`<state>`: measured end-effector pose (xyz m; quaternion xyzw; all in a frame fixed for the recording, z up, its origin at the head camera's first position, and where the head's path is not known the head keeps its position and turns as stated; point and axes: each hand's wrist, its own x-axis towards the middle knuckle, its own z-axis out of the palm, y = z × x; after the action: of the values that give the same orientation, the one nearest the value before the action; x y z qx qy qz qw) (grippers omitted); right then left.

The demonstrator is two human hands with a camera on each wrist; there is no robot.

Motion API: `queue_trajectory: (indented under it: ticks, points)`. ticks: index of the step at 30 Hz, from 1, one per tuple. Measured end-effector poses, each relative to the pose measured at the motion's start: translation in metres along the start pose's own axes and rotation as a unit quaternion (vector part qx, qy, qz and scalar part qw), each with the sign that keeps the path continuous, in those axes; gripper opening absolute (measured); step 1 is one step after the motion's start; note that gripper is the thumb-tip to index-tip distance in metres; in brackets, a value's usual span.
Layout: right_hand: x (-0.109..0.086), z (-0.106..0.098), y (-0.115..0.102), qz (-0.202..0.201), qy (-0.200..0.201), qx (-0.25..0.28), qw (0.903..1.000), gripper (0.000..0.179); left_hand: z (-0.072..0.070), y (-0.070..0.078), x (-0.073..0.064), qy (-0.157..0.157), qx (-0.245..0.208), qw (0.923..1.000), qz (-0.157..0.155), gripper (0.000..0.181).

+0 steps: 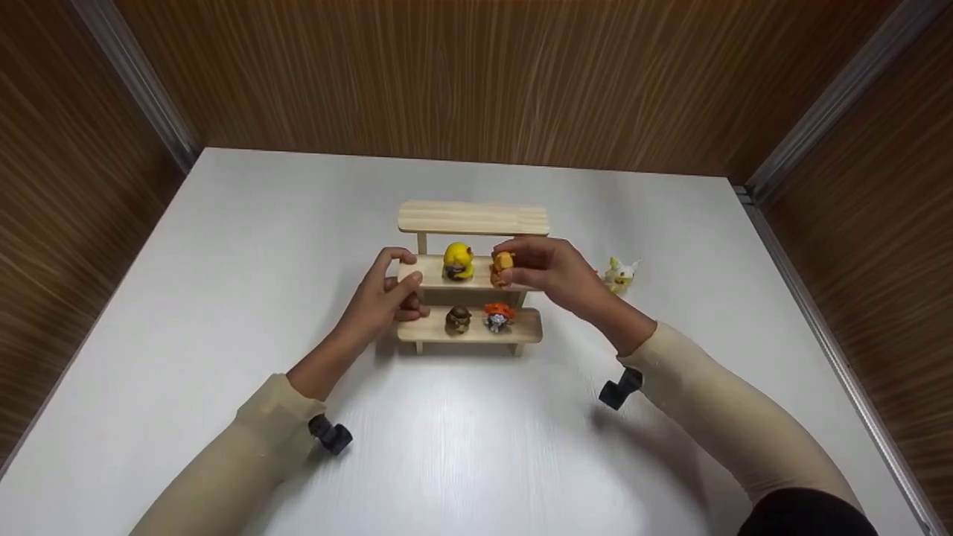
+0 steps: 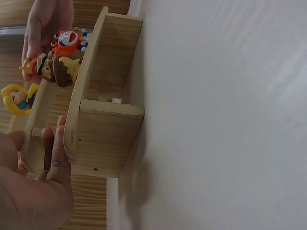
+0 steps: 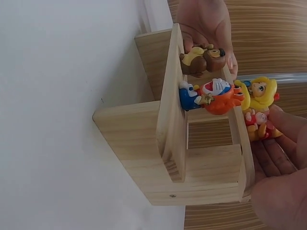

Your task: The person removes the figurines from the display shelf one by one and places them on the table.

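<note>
A three-tier wooden display shelf [image 1: 473,217] stands on the white table. My left hand [image 1: 372,299] grips the left end of its middle tier, the thumb above and other fingers lower, by the bottom tier. My right hand [image 1: 563,277] pinches a small orange toy figurine [image 1: 502,269] at the right part of the middle tier; the fingers partly cover it. Left of it is a yellow-haired figurine [image 1: 458,260]. On the bottom tier are a brown figurine [image 1: 458,320] and a blue-and-white figurine with an orange hood [image 3: 218,98], side by side.
A white-and-yellow figurine [image 1: 620,275] is on the table to the right, beyond my right wrist, with a bit of something orange beside it. Wood-grain panels [image 1: 461,82] enclose the table at the back and both sides.
</note>
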<state>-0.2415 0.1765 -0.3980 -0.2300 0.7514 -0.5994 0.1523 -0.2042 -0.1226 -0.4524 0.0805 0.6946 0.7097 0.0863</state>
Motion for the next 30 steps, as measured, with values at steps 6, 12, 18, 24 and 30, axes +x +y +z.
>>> queue_trajectory:
  ticks: [6, 12, 18, 24, 30]
  points:
    - [-0.007, -0.006, -0.001, 0.016, 0.015, -0.024, 0.9995, 0.038, 0.000, 0.000, 0.000, 0.000, -0.006, 1.0000, 0.002, 0.031]
    - [-0.017, -0.013, 0.001, 0.030, 0.028, -0.031, 0.9987, 0.036, 0.000, 0.001, -0.001, -0.001, -0.003, 1.0000, -0.001, 0.032]
    - [-0.026, -0.020, 0.001, 0.028, 0.037, -0.025, 0.9986, 0.038, 0.001, 0.002, -0.001, 0.002, -0.001, 1.0000, -0.005, 0.031]
    - [-0.038, -0.028, 0.002, 0.033, 0.046, -0.024, 0.9981, 0.040, 0.002, 0.001, 0.000, -0.001, -0.011, 0.9999, -0.010, 0.029]
    - [-0.050, -0.040, 0.009, 0.024, 0.072, -0.025, 0.9968, 0.041, 0.004, 0.000, 0.001, 0.000, -0.014, 0.9999, -0.006, 0.029]
